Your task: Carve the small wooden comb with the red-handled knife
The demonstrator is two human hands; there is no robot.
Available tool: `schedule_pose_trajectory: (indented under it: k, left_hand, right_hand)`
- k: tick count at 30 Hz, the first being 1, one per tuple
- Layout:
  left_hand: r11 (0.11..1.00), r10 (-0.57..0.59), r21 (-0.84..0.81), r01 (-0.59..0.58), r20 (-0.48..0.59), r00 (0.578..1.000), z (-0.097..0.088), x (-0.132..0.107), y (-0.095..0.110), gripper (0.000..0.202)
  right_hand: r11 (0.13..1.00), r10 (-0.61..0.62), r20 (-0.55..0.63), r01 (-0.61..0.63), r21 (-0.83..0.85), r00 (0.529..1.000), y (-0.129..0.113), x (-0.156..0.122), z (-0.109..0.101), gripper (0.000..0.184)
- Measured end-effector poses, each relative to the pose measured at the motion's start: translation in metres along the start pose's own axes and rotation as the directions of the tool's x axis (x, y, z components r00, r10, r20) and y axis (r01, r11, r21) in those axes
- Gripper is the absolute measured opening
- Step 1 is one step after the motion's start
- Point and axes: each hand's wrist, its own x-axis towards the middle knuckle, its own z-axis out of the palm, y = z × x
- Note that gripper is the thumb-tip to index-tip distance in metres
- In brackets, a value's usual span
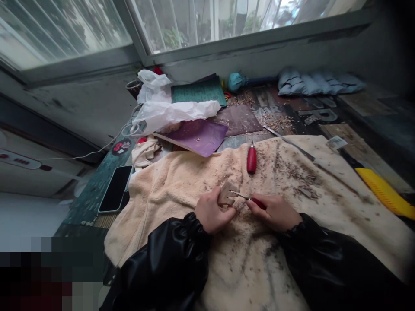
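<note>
My left hand (pixel 214 211) is closed around a small pale block of wood (pixel 226 193) with a notch cut in its right side. In my right hand (pixel 274 211) is a carving tool (pixel 258 203) with a red handle and a thin metal shaft. The tool's tip reaches to the notched side of the block; whether it bites into the wood I cannot tell. A second red-handled tool (pixel 251 160) lies on the cream cloth (pixel 162 190) just beyond my hands, its short metal point facing away. Wood shavings are scattered over the cloth.
A phone (pixel 115 189) lies left of the cloth. Behind are a purple folder (pixel 204 136), a white plastic bag (pixel 178 112) and a green board (pixel 199 91). To the right are a long thin metal tool (pixel 288 141) and a yellow-handled tool (pixel 385 192). A window wall bounds the table's back.
</note>
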Motion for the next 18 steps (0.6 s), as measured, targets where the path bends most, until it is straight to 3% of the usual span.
schedule_pose_trajectory:
  k: [12,18]
  left_hand:
    - [0.997,-0.014,-0.078,0.019,0.069,0.998,0.001,-0.001,0.003,0.012]
    - [0.999,-0.023,-0.042,0.024,0.026,0.999,0.0,0.0,0.003,0.013]
  right_hand:
    - [0.988,-0.042,-0.206,0.009,-0.155,0.978,-0.001,-0.004,0.018,0.047]
    - [1.0,0.0,-0.108,-0.002,-0.012,0.994,0.002,-0.003,0.01,0.047]
